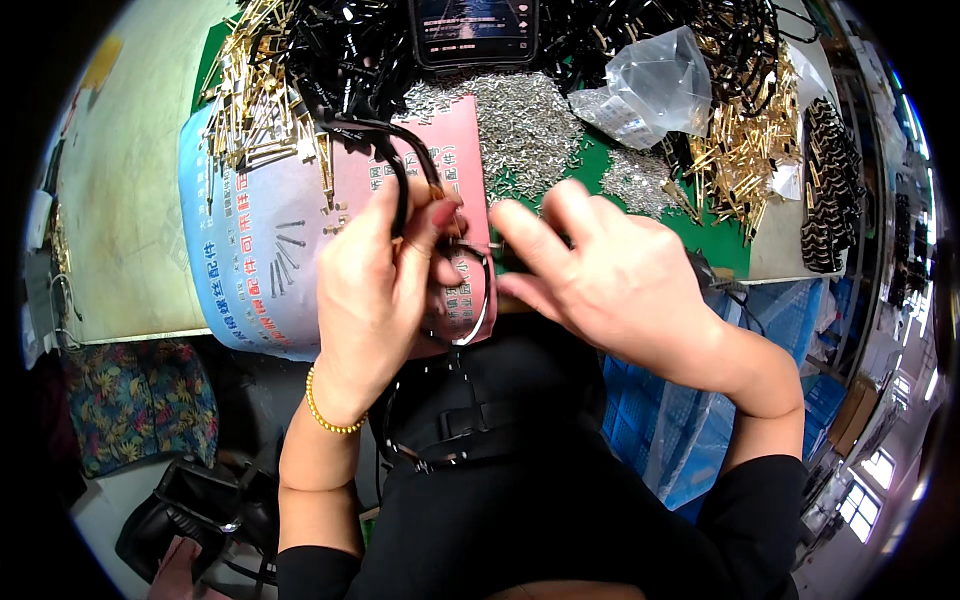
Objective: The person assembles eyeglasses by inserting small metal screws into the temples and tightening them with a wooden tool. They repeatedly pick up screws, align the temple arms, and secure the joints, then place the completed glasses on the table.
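1. Black band (402, 190) sits in the left hand's grip, its curved lengths rising above the fingers over a pink-and-blue printed sheet (300, 200) on the counter (130, 200).
2. The left hand (370, 270) is closed on the band, back of the hand toward the camera, fingers curled; the forearm rises almost straight from the lower edge, with a yellow bracelet (325, 418) at the wrist.
3. The right hand (610, 265) is just beside it, thumb and index finger parted and pointing left; that arm bends at the elbow, its forearm slanting inward.
4. Small silver pieces (530, 130) lie beyond both hands.
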{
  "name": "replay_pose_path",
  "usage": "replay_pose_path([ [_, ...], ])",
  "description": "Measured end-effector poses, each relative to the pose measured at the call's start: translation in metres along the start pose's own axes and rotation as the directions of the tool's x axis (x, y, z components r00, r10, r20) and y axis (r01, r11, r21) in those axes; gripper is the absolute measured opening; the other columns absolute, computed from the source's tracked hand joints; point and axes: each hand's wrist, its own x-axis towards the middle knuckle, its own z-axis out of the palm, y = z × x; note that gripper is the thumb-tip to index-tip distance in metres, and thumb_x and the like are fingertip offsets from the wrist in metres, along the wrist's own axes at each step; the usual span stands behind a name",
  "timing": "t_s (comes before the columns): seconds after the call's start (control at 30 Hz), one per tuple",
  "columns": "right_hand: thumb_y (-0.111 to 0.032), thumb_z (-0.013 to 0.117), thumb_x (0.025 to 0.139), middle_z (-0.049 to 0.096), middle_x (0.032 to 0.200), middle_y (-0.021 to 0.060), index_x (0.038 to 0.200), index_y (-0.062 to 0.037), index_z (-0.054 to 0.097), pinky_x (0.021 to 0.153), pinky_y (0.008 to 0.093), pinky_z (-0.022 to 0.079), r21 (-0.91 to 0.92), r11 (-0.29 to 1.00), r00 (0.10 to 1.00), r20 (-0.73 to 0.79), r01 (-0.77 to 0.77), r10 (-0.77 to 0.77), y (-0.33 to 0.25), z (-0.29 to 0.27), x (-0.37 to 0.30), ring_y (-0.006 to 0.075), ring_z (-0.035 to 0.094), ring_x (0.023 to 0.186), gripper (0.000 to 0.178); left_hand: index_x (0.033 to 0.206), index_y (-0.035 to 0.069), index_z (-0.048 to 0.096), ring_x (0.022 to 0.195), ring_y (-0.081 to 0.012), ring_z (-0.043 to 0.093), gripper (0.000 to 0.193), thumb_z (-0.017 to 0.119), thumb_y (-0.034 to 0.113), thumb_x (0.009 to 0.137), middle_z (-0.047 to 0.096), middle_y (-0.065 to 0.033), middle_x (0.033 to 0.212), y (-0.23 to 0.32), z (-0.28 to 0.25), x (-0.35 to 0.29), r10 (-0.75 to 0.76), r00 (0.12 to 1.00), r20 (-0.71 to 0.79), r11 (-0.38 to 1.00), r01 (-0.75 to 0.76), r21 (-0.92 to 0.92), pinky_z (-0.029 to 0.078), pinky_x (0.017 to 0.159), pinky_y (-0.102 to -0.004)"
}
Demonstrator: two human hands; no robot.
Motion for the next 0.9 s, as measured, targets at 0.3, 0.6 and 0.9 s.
replay_pose_path([
  [0.3, -0.008, 0.063, 0.087, 0.052, 0.092, 0.0115, 0.141, -0.0261, 0.057, 0.056, 0.0382, 0.056, 0.076, 0.964, 0.949, 0.213, -0.254, 0.233, 0.003, -0.018, -0.035, 0.0266, 0.065, 0.074, 0.057, 0.132, 0.001, 0.06, 0.057, 0.0013, 0.042, 0.028, 0.055, 0.016, 0.108, 0.06, 0.0036, 0.079, 0.001, -0.003, 0.038, 0.091, 0.887, -0.452, 0.948, -0.216, -0.234, 0.03, 0.05, -0.0158],
  [0.6, -0.005, 0.063, 0.083, 0.053, 0.093, 0.0113, 0.139, -0.0234, 0.06, 0.055, 0.0367, 0.055, 0.043, 0.968, 0.956, 0.173, -0.247, 0.237, 0.004, -0.014, -0.035, 0.0241, 0.065, 0.074, 0.06, 0.125, -0.008, 0.057, 0.081, -0.0136, 0.053, 0.037, 0.046, 0.025, 0.112, 0.057, -0.0045, 0.092, -0.019, -0.022, -0.025, 0.136, 0.885, -0.445, 0.972, -0.206, -0.113, 0.049, 0.089, -0.0351],
  [0.9, -0.006, 0.064, 0.081, 0.051, 0.09, 0.0091, 0.141, -0.0263, 0.059, 0.05, 0.0341, 0.052, -0.007, 0.983, 0.964, 0.195, -0.183, 0.181, 0.006, -0.011, -0.033, 0.021, 0.062, 0.066, 0.064, 0.109, -0.007, 0.068, 0.101, -0.0201, 0.064, 0.012, 0.061, -0.003, 0.1, 0.07, -0.0119, 0.104, -0.041, -0.05, -0.055, 0.249, 0.935, -0.254, 0.848, -0.084, 0.524, 0.05, 0.091, -0.0325],
])
